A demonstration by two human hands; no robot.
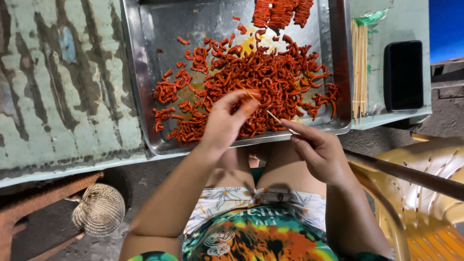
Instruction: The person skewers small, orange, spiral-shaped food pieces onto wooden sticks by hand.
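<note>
A large rectangular shiny metal tray (145, 72) sits on a worn, pale green painted table (63, 82), and everything here is placed from that tray. A heap of curled, red-orange marinated meat pieces (261, 72) covers its middle and near half. Your left hand (224, 121) hovers over the tray's near edge, fingers curled and pinched on a piece of the red meat. Your right hand (319, 150) sits just off the near right corner, closed on a thin bamboo skewer (270, 114) whose tip points up into your left hand's fingers.

Just right of the tray lies a bundle of pale bamboo sticks (359, 67), and right of those a black rectangular phone (403, 75). Below the tray's right corner stands a yellow plastic chair (430, 193). Below its left corner, on the ground, rests a round woven straw object (99, 209).
</note>
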